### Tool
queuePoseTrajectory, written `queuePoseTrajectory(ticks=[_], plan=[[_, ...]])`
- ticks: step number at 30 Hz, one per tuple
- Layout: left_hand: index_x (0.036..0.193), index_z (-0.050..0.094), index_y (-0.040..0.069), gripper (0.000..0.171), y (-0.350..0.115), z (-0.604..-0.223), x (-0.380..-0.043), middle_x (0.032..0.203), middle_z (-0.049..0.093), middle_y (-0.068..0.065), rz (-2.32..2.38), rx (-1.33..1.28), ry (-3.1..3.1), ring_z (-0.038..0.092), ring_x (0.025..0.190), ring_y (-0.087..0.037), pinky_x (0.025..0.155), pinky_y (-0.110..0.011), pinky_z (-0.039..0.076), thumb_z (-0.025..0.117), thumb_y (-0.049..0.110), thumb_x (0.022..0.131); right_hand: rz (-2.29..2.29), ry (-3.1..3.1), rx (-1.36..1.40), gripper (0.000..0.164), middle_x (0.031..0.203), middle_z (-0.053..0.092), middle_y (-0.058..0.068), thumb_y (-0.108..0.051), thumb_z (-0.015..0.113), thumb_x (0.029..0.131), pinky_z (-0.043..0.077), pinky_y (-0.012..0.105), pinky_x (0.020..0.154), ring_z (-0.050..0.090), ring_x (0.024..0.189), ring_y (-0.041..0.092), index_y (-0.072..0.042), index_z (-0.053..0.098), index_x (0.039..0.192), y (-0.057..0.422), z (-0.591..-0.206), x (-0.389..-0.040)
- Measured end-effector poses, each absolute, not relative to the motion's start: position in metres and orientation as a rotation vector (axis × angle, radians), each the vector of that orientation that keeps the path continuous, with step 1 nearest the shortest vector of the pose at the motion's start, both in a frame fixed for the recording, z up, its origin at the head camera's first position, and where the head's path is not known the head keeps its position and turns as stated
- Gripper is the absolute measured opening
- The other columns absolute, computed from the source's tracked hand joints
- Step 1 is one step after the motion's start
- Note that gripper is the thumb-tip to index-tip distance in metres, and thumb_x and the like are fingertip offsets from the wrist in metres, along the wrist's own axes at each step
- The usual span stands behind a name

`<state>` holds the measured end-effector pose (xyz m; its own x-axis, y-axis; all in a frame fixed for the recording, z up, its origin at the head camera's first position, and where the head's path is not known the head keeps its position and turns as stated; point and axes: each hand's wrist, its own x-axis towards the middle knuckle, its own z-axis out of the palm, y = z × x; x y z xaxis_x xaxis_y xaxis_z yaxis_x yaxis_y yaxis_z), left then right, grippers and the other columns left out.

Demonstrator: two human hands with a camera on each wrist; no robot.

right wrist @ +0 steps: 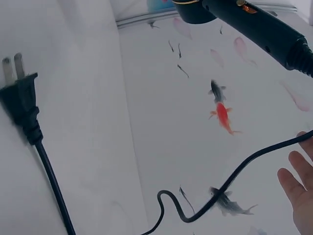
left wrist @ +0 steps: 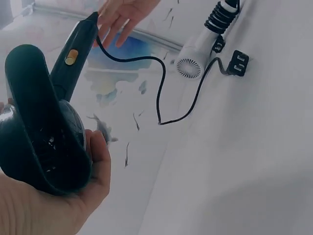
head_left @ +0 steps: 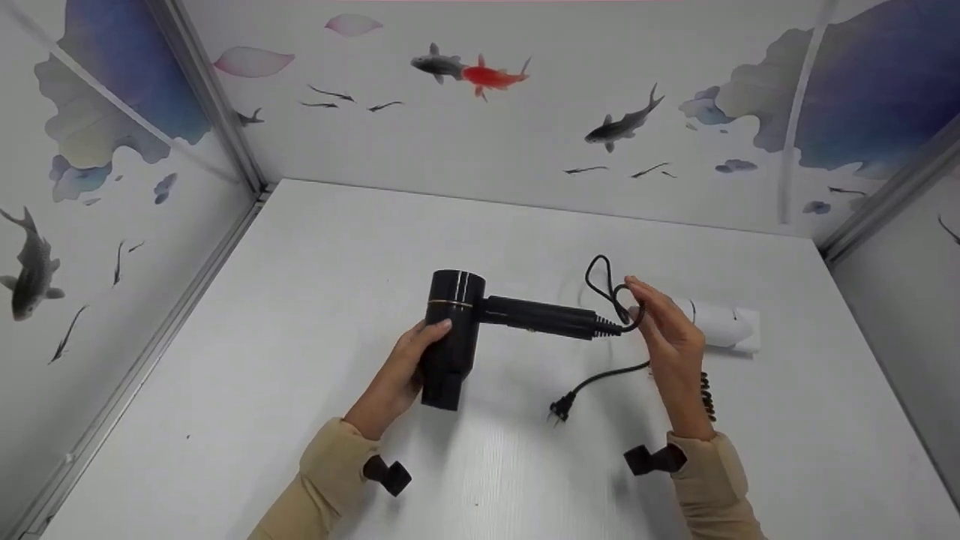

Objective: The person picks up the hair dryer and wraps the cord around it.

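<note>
A black hair dryer (head_left: 452, 330) is held off the white table, its handle pointing right. My left hand (head_left: 409, 360) grips its barrel, the thumb lying across the near side; the left wrist view shows fingers (left wrist: 99, 164) around the barrel. My right hand (head_left: 675, 337) is at the handle's cord end, touching the power cord (right wrist: 244, 161) as it bends back there. In the right wrist view the fingers (right wrist: 291, 183) are extended, the cord crossing one fingertip; the thumb is outside that view. The cord's two-pin plug (head_left: 561, 407) lies left of the right forearm.
A white hair dryer (left wrist: 193, 56) with a black coiled cord (left wrist: 220, 18) lies on the table behind my right hand; another black plug (left wrist: 238, 63) shows near it in the left wrist view. Fish-patterned walls (head_left: 487, 142) border the table (head_left: 300, 247) at the back and sides.
</note>
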<state>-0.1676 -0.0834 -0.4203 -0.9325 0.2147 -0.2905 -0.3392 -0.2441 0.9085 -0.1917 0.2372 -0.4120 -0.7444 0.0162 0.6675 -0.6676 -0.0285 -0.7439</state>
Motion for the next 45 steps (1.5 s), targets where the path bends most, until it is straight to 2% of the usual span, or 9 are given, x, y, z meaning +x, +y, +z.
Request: queuePoseTrajectory(ticks=[10,14,17,22,25,29,32,40,45], plan=[[0.136,0.031,0.015,0.064,-0.071,-0.419,-0.171,0.115,0.052,-0.011,2.253,-0.191,1.721,0.055,0.100,-0.021,0.086,-0.033,0.044,0.060,0.038,0.083,2.100,-1.916,0.434,0.036,0.100,0.067,0.001,-0.010,0.043,0.097,0.049,0.023,0.084,0.064,0.088,0.014,0.003,0.050,0.130,0.214,-0.413,-0.187],[0.131,0.033,0.015,0.059,-0.069,-0.415,-0.173,0.113,0.056,-0.013,2.379,-0.180,1.728,0.062,0.094,-0.022,0.081,-0.033,0.049,0.060,0.034,0.083,2.000,-2.265,0.414,0.032,0.079,0.063,0.001,-0.015,0.039,0.100,0.046,0.020,0.059,0.055,0.060,0.011,0.008,0.058,0.110,0.205,-0.415,-0.185],[0.128,0.033,0.014,0.057,-0.068,-0.412,-0.174,0.111,0.056,-0.012,2.413,-0.160,1.802,0.062,0.094,-0.020,0.082,-0.033,0.048,0.061,0.032,0.082,1.739,-2.544,0.487,0.028,0.066,0.056,0.002,-0.014,0.039,0.100,0.038,0.020,0.049,0.045,0.052,0.008,0.007,0.056,0.107,0.200,-0.414,-0.182],[0.129,0.033,0.014,0.060,-0.067,-0.409,-0.175,0.112,0.051,-0.009,2.348,-0.108,2.020,0.052,0.099,-0.020,0.088,-0.033,0.041,0.064,0.033,0.080,1.337,-2.771,0.704,0.036,0.060,0.046,-0.007,-0.017,0.044,0.099,0.035,0.020,0.049,0.036,0.050,0.002,0.000,0.050,0.130,0.193,-0.407,-0.172],[0.130,0.033,0.014,0.063,-0.068,-0.409,-0.174,0.112,0.051,-0.009,2.303,-0.077,2.102,0.052,0.100,-0.021,0.090,-0.035,0.040,0.066,0.033,0.079,1.184,-2.757,0.781,0.033,0.058,0.041,-0.009,-0.017,0.046,0.098,0.037,0.020,0.052,0.034,0.051,-0.001,-0.001,0.055,0.126,0.193,-0.401,-0.166],[0.129,0.033,0.014,0.063,-0.072,-0.412,-0.175,0.112,0.052,-0.009,2.287,-0.053,2.143,0.053,0.099,-0.021,0.090,-0.035,0.040,0.066,0.033,0.079,1.051,-2.648,0.797,0.026,0.078,0.066,0.000,-0.010,0.051,0.095,0.045,0.024,0.060,0.049,0.061,0.001,0.000,0.062,0.116,0.198,-0.396,-0.161],[0.131,0.033,0.014,0.063,-0.076,-0.413,-0.177,0.114,0.052,-0.010,2.263,-0.049,2.157,0.053,0.100,-0.021,0.091,-0.036,0.040,0.065,0.034,0.080,1.018,-2.545,0.823,0.020,0.095,0.070,0.005,-0.003,0.055,0.091,0.048,0.025,0.063,0.054,0.070,0.004,0.000,0.065,0.107,0.205,-0.393,-0.159],[0.131,0.036,0.018,0.060,-0.079,-0.413,-0.179,0.112,0.052,-0.008,2.195,0.023,2.193,0.052,0.098,-0.022,0.086,-0.035,0.040,0.063,0.035,0.081,1.046,-2.297,0.886,0.019,0.075,0.061,-0.001,0.010,0.059,0.083,0.036,0.016,0.056,0.039,0.059,0.001,-0.002,0.066,0.096,0.215,-0.388,-0.163],[0.128,0.039,0.019,0.055,-0.080,-0.412,-0.180,0.110,0.053,-0.007,2.173,0.060,2.190,0.053,0.097,-0.021,0.086,-0.036,0.042,0.062,0.036,0.081,1.119,-2.201,0.868,0.021,0.074,0.061,0.002,0.011,0.060,0.081,0.035,0.017,0.055,0.040,0.058,0.003,-0.004,0.066,0.095,0.216,-0.388,-0.165]])
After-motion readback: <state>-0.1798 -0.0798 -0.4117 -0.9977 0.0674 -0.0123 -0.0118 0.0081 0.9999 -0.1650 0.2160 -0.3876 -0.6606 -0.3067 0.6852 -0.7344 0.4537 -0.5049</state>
